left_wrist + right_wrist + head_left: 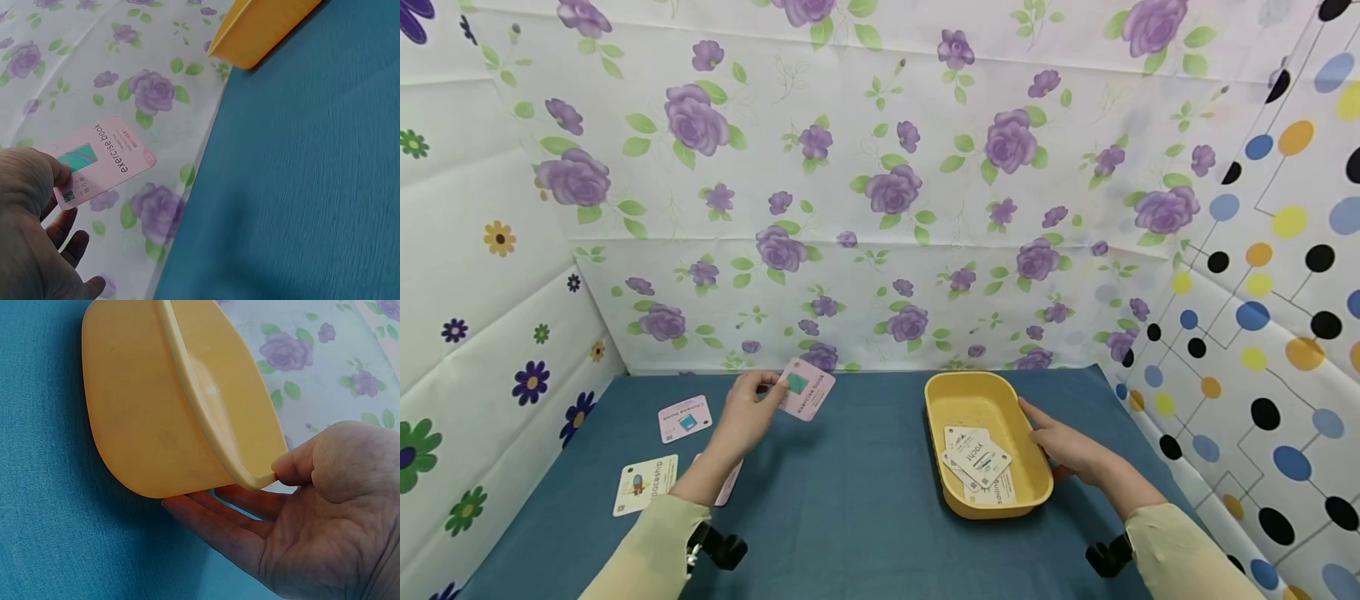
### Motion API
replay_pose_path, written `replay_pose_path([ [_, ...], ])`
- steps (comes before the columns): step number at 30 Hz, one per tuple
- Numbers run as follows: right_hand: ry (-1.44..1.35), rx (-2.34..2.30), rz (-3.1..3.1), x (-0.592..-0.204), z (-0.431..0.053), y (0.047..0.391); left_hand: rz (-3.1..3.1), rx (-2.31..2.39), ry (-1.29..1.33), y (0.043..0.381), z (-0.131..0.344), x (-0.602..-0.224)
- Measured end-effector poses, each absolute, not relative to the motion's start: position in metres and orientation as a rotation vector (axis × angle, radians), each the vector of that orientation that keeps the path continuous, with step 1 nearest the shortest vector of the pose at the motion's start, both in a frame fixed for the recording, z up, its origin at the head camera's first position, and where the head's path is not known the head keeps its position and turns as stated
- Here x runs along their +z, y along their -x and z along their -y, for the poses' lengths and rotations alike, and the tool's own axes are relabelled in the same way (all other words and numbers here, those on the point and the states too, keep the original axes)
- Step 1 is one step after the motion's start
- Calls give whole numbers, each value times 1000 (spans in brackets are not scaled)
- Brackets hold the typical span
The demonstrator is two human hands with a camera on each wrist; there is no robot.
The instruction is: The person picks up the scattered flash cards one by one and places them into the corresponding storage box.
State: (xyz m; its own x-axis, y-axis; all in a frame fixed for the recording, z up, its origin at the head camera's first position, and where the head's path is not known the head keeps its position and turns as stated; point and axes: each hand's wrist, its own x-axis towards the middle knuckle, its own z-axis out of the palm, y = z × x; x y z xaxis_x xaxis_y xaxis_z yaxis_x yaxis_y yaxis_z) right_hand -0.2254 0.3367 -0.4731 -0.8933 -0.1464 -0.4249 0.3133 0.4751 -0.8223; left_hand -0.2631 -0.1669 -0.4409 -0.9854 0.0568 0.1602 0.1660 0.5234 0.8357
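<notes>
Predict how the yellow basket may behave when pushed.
The yellow basket probably slides rather than tips: it looks low and broad. It seems light, holding only thin cards. Its wall looks fairly stiff, showing no dent where the right hand grips it.

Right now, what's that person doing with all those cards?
The person's left hand pinches a pink "exercise book" card up in the air. Their right hand holds the edge of a yellow plastic bin. Inside it, a "yacht" card lies on top of other cards. Over on the left, a pink card and a cream card lie on the blue tablecloth, beside another pink card that's partly hidden.
</notes>
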Motion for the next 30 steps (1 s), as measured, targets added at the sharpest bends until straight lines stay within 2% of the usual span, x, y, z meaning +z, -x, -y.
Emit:
replay_pose_path([
  [30,-133,-1413,-2274,-475,-337,225,2519,-1567,286,265,101,-443],
])
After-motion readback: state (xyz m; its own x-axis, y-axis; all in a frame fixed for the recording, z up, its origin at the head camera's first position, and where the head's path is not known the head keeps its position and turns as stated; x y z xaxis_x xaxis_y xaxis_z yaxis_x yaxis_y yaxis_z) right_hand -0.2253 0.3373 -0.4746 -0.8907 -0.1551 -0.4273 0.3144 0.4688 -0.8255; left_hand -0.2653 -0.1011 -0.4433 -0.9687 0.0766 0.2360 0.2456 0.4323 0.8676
